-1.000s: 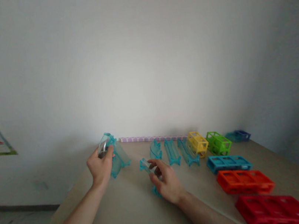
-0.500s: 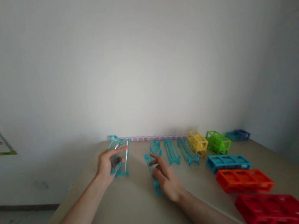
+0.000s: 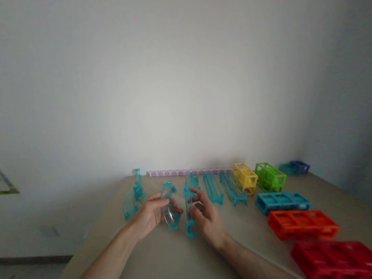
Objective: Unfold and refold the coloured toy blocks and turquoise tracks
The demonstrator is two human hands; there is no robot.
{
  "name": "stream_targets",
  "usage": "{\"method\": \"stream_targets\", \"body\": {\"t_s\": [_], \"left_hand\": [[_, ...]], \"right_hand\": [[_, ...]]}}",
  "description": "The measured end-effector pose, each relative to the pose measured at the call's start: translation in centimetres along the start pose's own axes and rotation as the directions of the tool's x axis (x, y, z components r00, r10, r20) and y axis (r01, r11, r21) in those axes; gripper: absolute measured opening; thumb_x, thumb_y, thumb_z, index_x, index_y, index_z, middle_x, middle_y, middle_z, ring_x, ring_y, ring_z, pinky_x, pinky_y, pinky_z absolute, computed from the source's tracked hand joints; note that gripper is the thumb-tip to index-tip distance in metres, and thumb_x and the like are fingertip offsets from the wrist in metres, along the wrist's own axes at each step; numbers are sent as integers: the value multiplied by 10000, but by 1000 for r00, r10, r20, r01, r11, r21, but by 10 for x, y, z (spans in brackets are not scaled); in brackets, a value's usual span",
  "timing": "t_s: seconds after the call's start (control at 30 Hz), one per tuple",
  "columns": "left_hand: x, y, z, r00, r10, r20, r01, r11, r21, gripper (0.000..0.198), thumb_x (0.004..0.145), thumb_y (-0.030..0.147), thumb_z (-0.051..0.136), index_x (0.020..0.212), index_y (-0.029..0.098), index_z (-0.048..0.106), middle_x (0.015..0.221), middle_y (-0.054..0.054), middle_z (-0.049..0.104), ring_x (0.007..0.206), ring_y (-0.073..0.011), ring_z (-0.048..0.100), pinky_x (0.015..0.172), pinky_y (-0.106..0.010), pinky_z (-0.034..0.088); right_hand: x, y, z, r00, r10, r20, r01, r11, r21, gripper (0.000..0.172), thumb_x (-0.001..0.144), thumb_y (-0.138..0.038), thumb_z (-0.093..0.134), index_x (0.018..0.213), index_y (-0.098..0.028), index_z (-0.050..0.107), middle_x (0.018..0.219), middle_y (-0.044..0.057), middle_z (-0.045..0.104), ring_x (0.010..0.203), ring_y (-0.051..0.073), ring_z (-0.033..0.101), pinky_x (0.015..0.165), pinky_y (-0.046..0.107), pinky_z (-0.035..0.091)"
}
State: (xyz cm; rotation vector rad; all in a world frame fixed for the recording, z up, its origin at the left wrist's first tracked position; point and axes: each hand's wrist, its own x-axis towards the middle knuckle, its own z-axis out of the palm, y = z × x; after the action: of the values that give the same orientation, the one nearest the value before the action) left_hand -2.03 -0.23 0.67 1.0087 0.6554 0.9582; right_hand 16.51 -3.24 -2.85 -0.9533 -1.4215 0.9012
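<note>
My left hand (image 3: 155, 213) is closed on a clear teal track piece (image 3: 174, 223), with fingers and thumb around its middle. Just to the right, my right hand (image 3: 207, 213) pinches another clear teal track piece (image 3: 191, 226) by its side. The two pieces are close together, a narrow gap between them, over the tabletop. Left of my left hand lie more teal track pieces (image 3: 137, 192), one of them curved. Behind my right hand is a short teal piece (image 3: 192, 181), partly hidden by the hand.
Two long teal tracks (image 3: 213, 188) (image 3: 233, 189) lie right of centre. Beyond them are a yellow frame block (image 3: 245, 177), a green one (image 3: 270, 177) and a navy one (image 3: 300, 167). Blue (image 3: 283, 202), orange (image 3: 303, 223) and red (image 3: 341, 258) blocks line the right. A purple patterned strip (image 3: 187, 171) runs along the wall.
My left hand has moved right, bringing a track piece from the left-hand pieces beside the other one. My right hand has shifted only slightly, its piece now more upright.
</note>
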Motion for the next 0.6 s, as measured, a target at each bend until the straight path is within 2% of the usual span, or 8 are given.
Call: {"method": "stream_targets", "body": {"t_s": [0.07,0.13,0.2,0.27,0.33,0.4,0.5,0.6], "left_hand": [[-4,0,5,999,-10,51,6,998,66,275,723,188,682,988,125,638,884,-116,702,829,-268,690,687,-361,550],[-6,0,8,998,-23,55,17,995,101,376,712,201,716,1070,149,615,911,-110,698,831,-271,693,688,-377,557],[-6,0,7,998,-44,45,38,992,119,365,719,244,722,1058,159,616,870,-89,696,768,-266,703,611,-344,561],[-4,0,3,997,-67,39,62,991,114,287,749,301,697,981,144,634,803,-73,693,677,-250,707,506,-280,537],[-1,-2,0,994,-104,39,101,993,66,253,783,331,659,916,117,646,780,-83,700,607,-222,698,467,-250,522],[1,-2,-2,985,-169,30,169,985,-24,245,806,323,632,887,93,652,800,-103,713,576,-195,686,506,-274,551],[2,-2,-2,964,-262,34,264,951,-163,202,821,279,619,866,85,654,792,-98,718,585,-180,679,564,-312,581],[3,-2,-3,950,-308,52,311,914,-260,138,818,222,624,790,88,643,698,-68,698,558,-151,669,544,-249,563]], "right_hand": [[1,0,0,1000,7,-23,-7,1000,-1,433,852,-316,504,1267,-208,444,1023,65,518,718,114,561,604,235,491],[1,1,-1,999,-27,-33,25,999,-42,441,858,-315,516,1279,-212,436,1055,81,537,743,128,575,602,240,501],[0,0,-3,992,-126,-17,123,984,-126,460,861,-289,530,1303,-221,420,1103,96,556,794,149,584,638,266,515],[-1,-4,-6,962,-269,39,271,935,-228,475,862,-240,535,1321,-234,411,1154,102,564,879,173,584,747,319,519],[-3,-10,-8,914,-386,125,406,862,-304,467,868,-180,509,1322,-247,420,1203,101,558,1012,201,564,891,383,474],[-5,-17,-9,862,-455,224,506,799,-326,456,873,-129,464,1311,-254,438,1247,99,539,1134,218,515,982,417,414],[-6,-29,-10,807,-489,332,580,760,-292,457,871,-87,416,1292,-259,457,1267,91,522,1199,214,478,1016,411,389],[-7,-37,-10,785,-483,386,597,757,-266,458,868,-77,398,1283,-263,459,1265,83,518,1206,205,476,1016,398,394]]}}
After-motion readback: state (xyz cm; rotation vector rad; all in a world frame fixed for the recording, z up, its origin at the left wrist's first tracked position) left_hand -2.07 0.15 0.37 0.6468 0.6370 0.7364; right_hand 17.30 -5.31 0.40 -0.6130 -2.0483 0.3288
